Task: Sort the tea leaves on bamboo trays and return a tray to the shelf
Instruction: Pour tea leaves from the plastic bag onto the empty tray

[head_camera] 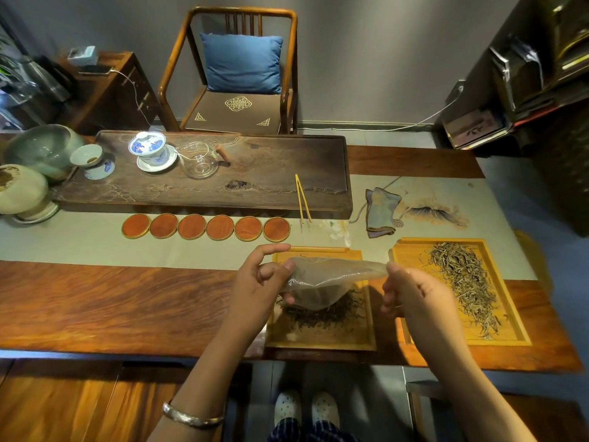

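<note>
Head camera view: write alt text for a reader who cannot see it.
Two bare hands, left hand and right hand, hold a clear plastic bag stretched between them above a bamboo tray of dark tea leaves. A second tray beside it holds pale tea leaves, near six round coasters and a wooden tea board.

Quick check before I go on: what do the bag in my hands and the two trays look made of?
The bag: thin clear plastic film, see-through and crinkled. The left tray and the right tray: probably bamboo, with a pale yellow matte surface; grain is too faint to confirm.
</note>
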`<state>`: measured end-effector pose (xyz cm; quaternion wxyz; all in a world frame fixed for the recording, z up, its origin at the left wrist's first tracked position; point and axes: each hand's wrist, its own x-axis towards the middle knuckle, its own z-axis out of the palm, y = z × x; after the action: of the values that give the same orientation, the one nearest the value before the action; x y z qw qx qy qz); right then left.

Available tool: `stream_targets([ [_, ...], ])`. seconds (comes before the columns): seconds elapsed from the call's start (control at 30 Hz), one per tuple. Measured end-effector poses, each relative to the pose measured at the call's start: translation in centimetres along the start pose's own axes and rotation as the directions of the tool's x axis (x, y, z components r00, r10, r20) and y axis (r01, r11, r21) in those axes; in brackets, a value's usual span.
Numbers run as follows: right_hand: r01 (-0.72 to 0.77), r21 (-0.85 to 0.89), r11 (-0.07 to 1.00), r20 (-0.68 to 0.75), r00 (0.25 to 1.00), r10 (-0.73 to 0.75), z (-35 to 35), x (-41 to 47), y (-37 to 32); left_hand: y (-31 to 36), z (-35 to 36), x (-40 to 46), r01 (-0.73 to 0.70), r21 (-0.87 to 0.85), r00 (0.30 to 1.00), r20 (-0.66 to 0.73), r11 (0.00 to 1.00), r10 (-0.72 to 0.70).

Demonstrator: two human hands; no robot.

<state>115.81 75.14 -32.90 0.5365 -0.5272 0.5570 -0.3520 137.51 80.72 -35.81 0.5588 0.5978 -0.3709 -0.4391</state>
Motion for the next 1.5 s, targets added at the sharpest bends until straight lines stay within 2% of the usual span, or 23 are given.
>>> stream_targets([
  [0.07,0.049,-0.063,0.997,-0.017,0.999,-0.050,0.2,0.1,-0.3,-0.1,0.0,0.1,-0.012,0.007,1.000,0.012,1.000,0.011],
  [0.2,0.014,-0.034,0.999,-0.056,0.998,-0.016,0.8,0.8,-0.6,-0.3,0.1,0.4,-0.038,0.032,0.999,0.035,0.999,0.037],
  [0.33,-0.156,0.111,0.982,-0.112,0.979,0.168,1.5,1.6,-0.2,-0.3,0.1,0.4,-0.031,0.032,0.998,0.060,0.999,0.029],
  [0.4,-0.173,0.130,0.976,-0.118,0.975,0.188,1.7,1.8,0.1,-0.2,0.2,0.3,-0.011,0.022,0.999,0.038,1.000,0.010],
  [0.5,-0.133,0.163,0.978,-0.130,0.979,0.155,1.9,1.7,0.4,0.2,0.1,0.0,0.003,-0.015,1.000,-0.019,1.000,-0.004],
  [0.63,-0.094,0.168,0.981,-0.129,0.985,0.116,2.1,1.7,0.2,0.6,-0.4,-0.4,-0.002,-0.067,1.000,-0.029,0.998,0.000],
  [0.97,0.067,0.088,0.994,-0.123,0.991,-0.056,2.1,1.2,0.0,1.2,-0.5,-0.6,-0.098,-0.043,0.990,-0.110,0.994,0.093],
  [1.23,0.124,0.067,0.990,-0.118,0.986,-0.116,1.7,0.6,-0.7,2.4,-0.7,-0.7,-0.182,-0.050,0.976,-0.128,0.982,0.174],
  [1.5,0.138,0.076,0.988,-0.119,0.985,-0.128,1.8,0.7,-1.5,2.6,-1.0,-0.5,-0.186,-0.090,0.977,-0.122,0.978,0.175],
])
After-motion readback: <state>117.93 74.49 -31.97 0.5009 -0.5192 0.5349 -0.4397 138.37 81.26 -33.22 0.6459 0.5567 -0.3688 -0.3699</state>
